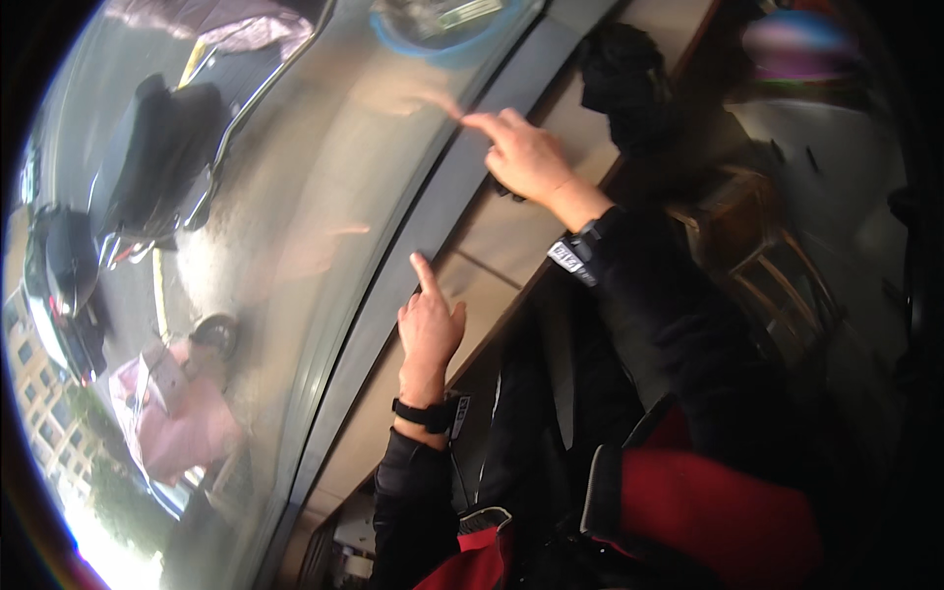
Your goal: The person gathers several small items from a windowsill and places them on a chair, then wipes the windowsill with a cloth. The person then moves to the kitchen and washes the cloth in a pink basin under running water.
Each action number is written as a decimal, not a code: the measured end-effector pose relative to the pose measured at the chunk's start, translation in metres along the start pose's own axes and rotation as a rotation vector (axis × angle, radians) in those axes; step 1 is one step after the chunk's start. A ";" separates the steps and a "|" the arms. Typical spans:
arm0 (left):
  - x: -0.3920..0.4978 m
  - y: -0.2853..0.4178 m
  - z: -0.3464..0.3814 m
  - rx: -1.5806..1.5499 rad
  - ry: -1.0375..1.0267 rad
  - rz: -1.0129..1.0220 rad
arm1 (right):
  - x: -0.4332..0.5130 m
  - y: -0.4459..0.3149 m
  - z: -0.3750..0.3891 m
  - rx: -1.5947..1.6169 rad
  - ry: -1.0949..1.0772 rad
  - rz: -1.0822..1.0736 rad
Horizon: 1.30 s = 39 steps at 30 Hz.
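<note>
A large glass window pane point(324, 184) in a grey metal frame point(442, 199) runs diagonally before me, above a beige tiled sill point(479, 284). My left hand point(431, 321) holds nothing; its index finger points at the frame, and I cannot tell whether it touches. Higher up, my right hand point(527, 158) reaches with an extended index finger to the glass's lower edge, its other fingers curled and nothing seen in them. Both hands reflect in the pane. Each wrist wears a black band with a printed tag.
A black cloth-like object point(623, 81) lies at the sill's upper end. A wooden stool point(737, 214) stands at right, below a blurred blue and pink round object point(800, 44). Beyond the glass are a blue basin point(442, 48), parked scooters point(158, 162) and pink covers point(181, 420).
</note>
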<state>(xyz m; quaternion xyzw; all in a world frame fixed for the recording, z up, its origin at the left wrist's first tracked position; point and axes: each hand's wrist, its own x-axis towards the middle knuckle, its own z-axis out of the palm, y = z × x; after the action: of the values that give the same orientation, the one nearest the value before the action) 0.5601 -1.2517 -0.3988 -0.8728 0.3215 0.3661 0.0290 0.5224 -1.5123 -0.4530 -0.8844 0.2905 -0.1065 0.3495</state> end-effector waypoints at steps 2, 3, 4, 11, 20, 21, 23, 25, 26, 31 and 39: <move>0.000 0.000 -0.001 -0.037 -0.034 -0.027 | -0.006 -0.005 0.004 -0.028 0.077 -0.046; 0.000 0.000 -0.001 -0.104 -0.033 -0.029 | -0.009 -0.007 0.005 -0.018 0.044 -0.041; 0.001 0.001 -0.001 -0.108 -0.055 -0.030 | -0.017 -0.009 0.004 -0.004 -0.046 -0.013; -0.001 0.006 -0.003 -0.019 -0.017 0.002 | -0.024 0.005 -0.028 0.157 0.230 0.002; 0.005 0.002 0.004 -0.046 -0.034 -0.028 | -0.124 -0.017 0.044 -0.199 0.074 -0.195; 0.005 0.002 0.003 -0.045 -0.038 -0.025 | -0.138 -0.024 0.053 -0.219 0.023 -0.235; 0.005 0.003 0.000 -0.033 -0.051 -0.025 | -0.164 -0.032 0.052 -0.167 -0.057 -0.378; 0.005 0.004 -0.004 -0.006 -0.078 -0.052 | -0.177 -0.033 0.037 -0.154 -0.177 -0.497; 0.005 0.004 -0.005 -0.004 -0.074 -0.043 | -0.179 -0.028 0.023 -0.061 -0.363 -0.476; 0.005 0.009 -0.004 0.003 -0.076 -0.056 | -0.137 0.042 -0.081 0.421 -0.105 0.054; 0.006 0.021 -0.004 -0.040 -0.057 -0.116 | 0.077 0.232 -0.249 -0.121 0.587 0.180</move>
<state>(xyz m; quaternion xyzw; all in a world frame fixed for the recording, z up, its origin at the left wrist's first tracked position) 0.5535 -1.2726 -0.3960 -0.8796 0.2619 0.3949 0.0417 0.3849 -1.8321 -0.4298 -0.8058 0.4619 -0.3086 0.2054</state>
